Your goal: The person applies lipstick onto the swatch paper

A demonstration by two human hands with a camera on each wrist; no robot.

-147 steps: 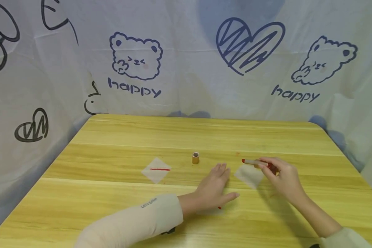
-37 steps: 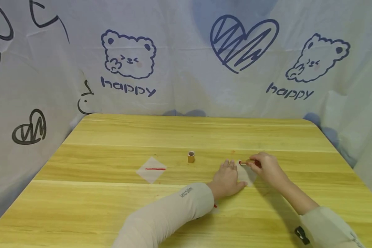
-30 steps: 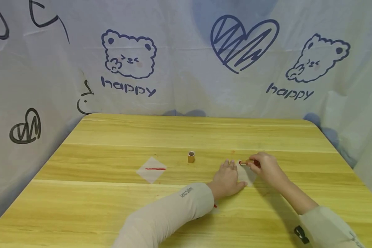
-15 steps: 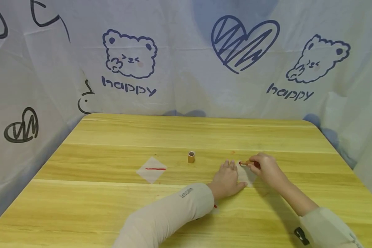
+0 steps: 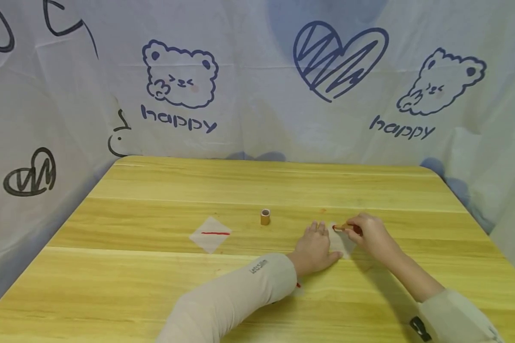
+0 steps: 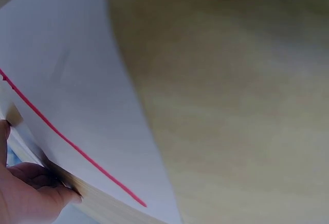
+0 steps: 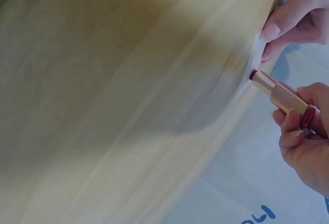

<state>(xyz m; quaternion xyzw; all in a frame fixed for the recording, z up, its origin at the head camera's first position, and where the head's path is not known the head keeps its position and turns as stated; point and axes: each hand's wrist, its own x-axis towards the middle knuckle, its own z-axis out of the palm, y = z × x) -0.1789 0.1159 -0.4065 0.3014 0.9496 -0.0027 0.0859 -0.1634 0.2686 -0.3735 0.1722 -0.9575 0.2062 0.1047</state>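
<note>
My right hand (image 5: 371,233) pinches a gold lipstick (image 7: 285,98) with a dark red tip. In the head view, the tip sits at the far corner of a white paper square (image 5: 342,247). My left hand (image 5: 313,247) lies flat with fingers extended over the left side of that square, its thumb along the near edge. Another paper square (image 5: 210,242), crossed by a red line, lies to the left. A third paper (image 5: 298,289) with a red mark is mostly hidden under my left sleeve; a paper with a long red line (image 6: 92,80) fills part of the left wrist view.
The lipstick's orange-gold cap (image 5: 264,218) stands upright, open end up, on the wooden table (image 5: 146,214) between the left paper and my left hand. A patterned cloth (image 5: 257,109) hangs behind the table and along its sides.
Since the oldest frame, my left hand has moved right onto the right-hand paper and the lipstick tip has come down to it. In the last half second, the tip has shifted slightly nearer.
</note>
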